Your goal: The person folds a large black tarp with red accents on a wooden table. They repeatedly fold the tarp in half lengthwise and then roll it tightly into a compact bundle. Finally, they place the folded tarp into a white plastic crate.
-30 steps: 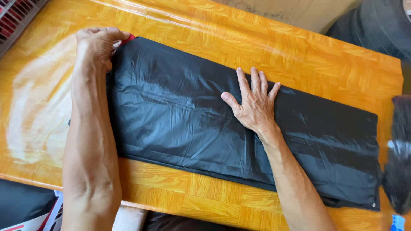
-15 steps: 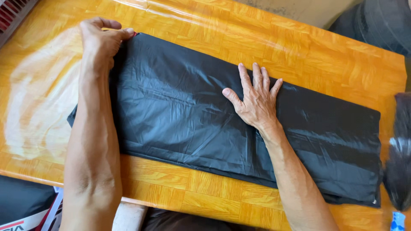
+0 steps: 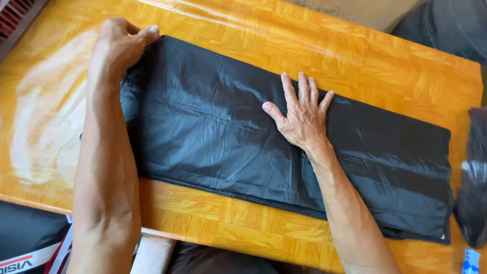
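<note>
A long folded black plastic bag (image 3: 213, 127) lies flat across the orange wood-pattern table (image 3: 355, 56), running from upper left to lower right. My left hand (image 3: 119, 45) pinches the bag's far left corner between thumb and fingers. My right hand (image 3: 302, 114) rests flat on the middle of the bag, palm down with fingers spread.
More dark plastic (image 3: 474, 187) lies bunched at the table's right edge, and a dark rounded object (image 3: 446, 25) sits beyond the far right corner. A reddish slatted thing (image 3: 15, 18) shows at top left. Dark fabric (image 3: 25, 238) lies below the near edge.
The view has shifted slightly. My left hand's thumb now reaches further over the bag's corner. My right hand stays flat on the bag's middle.
</note>
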